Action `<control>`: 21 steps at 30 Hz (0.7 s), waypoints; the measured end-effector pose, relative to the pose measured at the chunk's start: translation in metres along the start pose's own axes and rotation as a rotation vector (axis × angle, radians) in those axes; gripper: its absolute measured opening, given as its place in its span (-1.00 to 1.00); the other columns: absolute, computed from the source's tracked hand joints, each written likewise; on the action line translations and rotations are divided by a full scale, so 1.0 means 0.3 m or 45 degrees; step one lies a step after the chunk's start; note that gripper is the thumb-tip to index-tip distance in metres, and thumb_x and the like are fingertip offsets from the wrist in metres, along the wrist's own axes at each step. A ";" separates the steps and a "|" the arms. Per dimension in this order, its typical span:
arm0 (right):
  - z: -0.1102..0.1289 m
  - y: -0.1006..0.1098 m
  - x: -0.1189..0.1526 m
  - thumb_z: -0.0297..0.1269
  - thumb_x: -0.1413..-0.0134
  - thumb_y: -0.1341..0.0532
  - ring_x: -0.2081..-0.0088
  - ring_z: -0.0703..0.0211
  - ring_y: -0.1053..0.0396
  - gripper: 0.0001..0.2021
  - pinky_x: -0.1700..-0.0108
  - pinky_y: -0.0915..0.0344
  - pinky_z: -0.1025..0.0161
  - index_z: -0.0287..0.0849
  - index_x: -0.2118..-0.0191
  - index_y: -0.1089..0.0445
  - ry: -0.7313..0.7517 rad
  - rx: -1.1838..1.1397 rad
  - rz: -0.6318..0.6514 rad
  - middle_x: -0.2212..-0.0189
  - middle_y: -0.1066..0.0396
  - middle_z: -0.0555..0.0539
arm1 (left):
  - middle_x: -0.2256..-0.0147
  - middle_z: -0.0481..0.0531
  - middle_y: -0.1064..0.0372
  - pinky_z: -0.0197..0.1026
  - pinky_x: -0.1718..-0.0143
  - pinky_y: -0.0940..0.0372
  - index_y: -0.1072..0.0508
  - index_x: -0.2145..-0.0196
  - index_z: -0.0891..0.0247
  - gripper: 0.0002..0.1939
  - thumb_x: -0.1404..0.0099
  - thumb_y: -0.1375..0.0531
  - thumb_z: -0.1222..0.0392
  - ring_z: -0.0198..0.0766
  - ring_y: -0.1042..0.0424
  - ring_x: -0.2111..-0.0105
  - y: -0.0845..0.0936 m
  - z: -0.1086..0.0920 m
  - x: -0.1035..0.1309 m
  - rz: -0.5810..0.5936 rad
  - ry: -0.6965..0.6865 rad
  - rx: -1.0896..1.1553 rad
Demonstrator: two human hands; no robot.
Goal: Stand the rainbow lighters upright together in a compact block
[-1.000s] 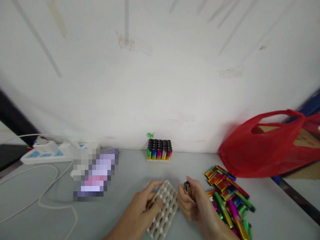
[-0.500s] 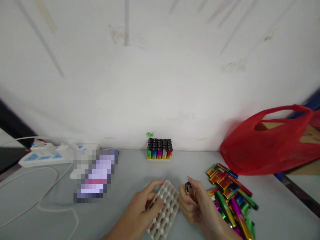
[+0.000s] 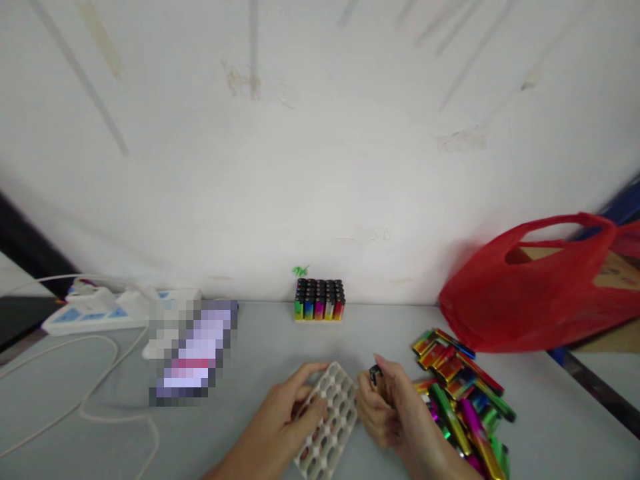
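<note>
A pale tray with rows of oval holes (image 3: 336, 419) is tilted in my left hand (image 3: 285, 417), the thumb lying across its top and the fingers beneath. My right hand (image 3: 393, 407) is closed around a lighter (image 3: 375, 375); only the black top sticks out, the body being hidden by the fingers. That hand is right beside the tray's right edge. To its right lies a loose heap of shiny coloured sleeves or lighter bodies (image 3: 453, 417), partly behind my wrist.
Against the wall stands a filled block of lighters (image 3: 319, 301) with black tops. A red plastic bag (image 3: 530, 293) sits at the right by a cardboard box (image 3: 620, 273). At the left are a blurred-out phone (image 3: 200, 350), a white power strip (image 3: 100, 310) and loose cables (image 3: 120, 417).
The view has shifted very slightly. Both hands, the tray and the lighter keep nearly the same places.
</note>
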State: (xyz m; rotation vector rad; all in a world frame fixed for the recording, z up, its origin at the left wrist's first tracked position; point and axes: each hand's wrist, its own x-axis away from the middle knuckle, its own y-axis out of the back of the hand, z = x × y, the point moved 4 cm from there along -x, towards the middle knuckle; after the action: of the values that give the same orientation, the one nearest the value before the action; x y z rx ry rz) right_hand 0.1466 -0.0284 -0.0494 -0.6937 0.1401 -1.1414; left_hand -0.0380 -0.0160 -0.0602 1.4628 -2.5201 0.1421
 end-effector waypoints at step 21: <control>-0.004 -0.015 0.001 0.46 -0.08 -0.34 0.68 0.42 0.32 -0.30 0.67 0.36 0.33 -0.02 0.58 -0.07 -0.038 -0.001 -0.005 0.71 0.16 0.27 | 0.29 0.06 -0.59 -0.25 0.40 -0.40 -0.41 -0.35 0.27 -0.33 -0.45 -0.32 -0.15 -0.15 -0.50 0.39 -0.002 -0.014 -0.001 0.026 0.014 0.012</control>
State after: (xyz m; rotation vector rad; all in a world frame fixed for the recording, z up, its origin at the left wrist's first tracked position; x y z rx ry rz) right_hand 0.1426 -0.0304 -0.0477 -0.7113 0.1138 -1.1343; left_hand -0.0366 -0.0153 -0.0564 1.4362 -2.5301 0.1655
